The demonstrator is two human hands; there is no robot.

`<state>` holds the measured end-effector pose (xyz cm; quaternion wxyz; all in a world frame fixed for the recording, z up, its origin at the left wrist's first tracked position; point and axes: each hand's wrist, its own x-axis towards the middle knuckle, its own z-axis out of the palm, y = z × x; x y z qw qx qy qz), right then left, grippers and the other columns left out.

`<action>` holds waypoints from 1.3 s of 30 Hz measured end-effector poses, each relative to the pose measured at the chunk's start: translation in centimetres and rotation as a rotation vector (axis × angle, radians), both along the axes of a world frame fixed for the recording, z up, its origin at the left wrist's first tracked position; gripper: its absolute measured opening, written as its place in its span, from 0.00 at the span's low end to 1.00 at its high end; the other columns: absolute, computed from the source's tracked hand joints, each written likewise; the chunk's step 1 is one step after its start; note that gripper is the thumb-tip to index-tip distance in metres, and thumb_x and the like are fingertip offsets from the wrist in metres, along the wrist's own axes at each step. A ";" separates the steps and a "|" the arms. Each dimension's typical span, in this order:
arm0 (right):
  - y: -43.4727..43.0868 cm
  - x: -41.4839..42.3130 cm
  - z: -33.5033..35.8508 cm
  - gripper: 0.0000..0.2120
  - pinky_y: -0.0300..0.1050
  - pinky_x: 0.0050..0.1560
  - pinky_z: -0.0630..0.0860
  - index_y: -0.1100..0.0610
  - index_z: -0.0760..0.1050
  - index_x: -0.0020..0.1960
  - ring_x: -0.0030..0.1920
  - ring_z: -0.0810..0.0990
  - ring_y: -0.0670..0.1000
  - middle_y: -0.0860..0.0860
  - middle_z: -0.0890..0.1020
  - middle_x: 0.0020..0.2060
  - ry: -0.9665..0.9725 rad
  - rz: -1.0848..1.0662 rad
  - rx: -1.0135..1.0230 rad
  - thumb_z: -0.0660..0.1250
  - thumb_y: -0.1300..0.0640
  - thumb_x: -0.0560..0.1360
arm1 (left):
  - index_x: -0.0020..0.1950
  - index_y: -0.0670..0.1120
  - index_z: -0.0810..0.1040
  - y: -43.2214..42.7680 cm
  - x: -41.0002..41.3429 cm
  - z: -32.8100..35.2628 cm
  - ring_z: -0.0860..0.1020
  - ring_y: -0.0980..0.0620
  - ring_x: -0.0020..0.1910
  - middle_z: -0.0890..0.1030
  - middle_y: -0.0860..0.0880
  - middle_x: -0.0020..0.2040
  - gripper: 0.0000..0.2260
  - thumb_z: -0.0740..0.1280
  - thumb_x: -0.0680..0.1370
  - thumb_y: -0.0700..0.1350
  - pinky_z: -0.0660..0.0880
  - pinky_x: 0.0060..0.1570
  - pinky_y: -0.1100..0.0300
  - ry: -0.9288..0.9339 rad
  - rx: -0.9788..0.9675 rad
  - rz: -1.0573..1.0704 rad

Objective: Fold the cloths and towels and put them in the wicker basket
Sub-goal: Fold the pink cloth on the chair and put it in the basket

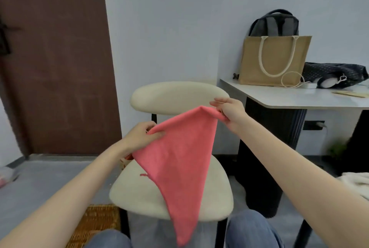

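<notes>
**Head view: pink cloth held up over chair, no fold made yet**

Wicker basket (97, 221): on the floor at lower left, just beside the person's left knee. Only part of the weave shows; contents not visible.

Left hand (139, 136): grips one upper corner of the pink cloth (179, 158), thumb on top, fingers curled beneath.

Cloth: in the air, in front of the cream chair (179, 93) and over its seat. The top edge is stretched between the two hands. The rest hangs skewed and tapers to a point low between the knees. A small loop sticks out from the left edge.

Right hand (229, 111): higher than the left and well apart from it. It pinches the other end of the top edge, with some fabric bunched in the fingers.

Further right: counter (299, 100) carrying a tan tote bag (273, 62). A white towel (355, 183) lies low at the frame edge, partly cut off.

Handling (judgement): light, limp and plush-surfaced, with no stiffness of its own, so it drapes wherever it is unsupported. A fingertip pinch should hold it without slipping. Because it hangs on the diagonal, edges will not line up unaided. Best hold is at true corners, bringing corner to corner, or laying it flat on the seat to square it first.
</notes>
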<state>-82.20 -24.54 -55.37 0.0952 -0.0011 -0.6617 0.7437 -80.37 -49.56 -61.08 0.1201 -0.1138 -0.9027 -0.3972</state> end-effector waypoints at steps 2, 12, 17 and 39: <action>-0.5 -0.1 -0.9 0.19 0.35 0.31 0.71 0.65 0.76 0.54 0.43 0.76 0.50 0.58 0.81 0.52 -0.006 -0.015 0.106 0.51 0.76 0.72 | 0.36 0.47 0.68 -1.0 -0.3 -0.1 0.69 0.54 0.35 0.71 0.53 0.34 0.13 0.68 0.76 0.47 0.63 0.33 0.62 0.038 -0.009 0.096; -1.1 0.5 -4.4 0.35 0.34 0.48 0.69 0.59 0.63 0.72 0.56 0.77 0.50 0.50 0.73 0.66 0.248 0.123 0.987 0.69 0.64 0.67 | 0.41 0.43 0.66 -2.3 0.4 2.8 0.70 0.48 0.40 0.71 0.49 0.39 0.10 0.61 0.80 0.46 0.63 0.36 0.56 0.283 -0.133 0.237; -0.6 1.3 -3.7 0.10 0.43 0.34 0.71 0.59 0.81 0.43 0.34 0.77 0.53 0.55 0.82 0.35 0.499 -0.218 0.937 0.64 0.54 0.75 | 0.38 0.48 0.62 -1.8 1.3 4.0 0.66 0.54 0.37 0.65 0.53 0.39 0.11 0.60 0.78 0.44 0.62 0.34 0.60 0.340 -0.081 0.247; 0.2 4.7 1.6 0.13 0.48 0.51 0.76 0.56 0.79 0.47 0.46 0.79 0.53 0.53 0.81 0.47 0.085 0.168 -0.206 0.76 0.55 0.65 | 0.51 0.45 0.81 -4.4 4.7 7.6 0.76 0.58 0.44 0.79 0.55 0.44 0.09 0.72 0.73 0.47 0.73 0.47 0.67 0.545 0.608 0.319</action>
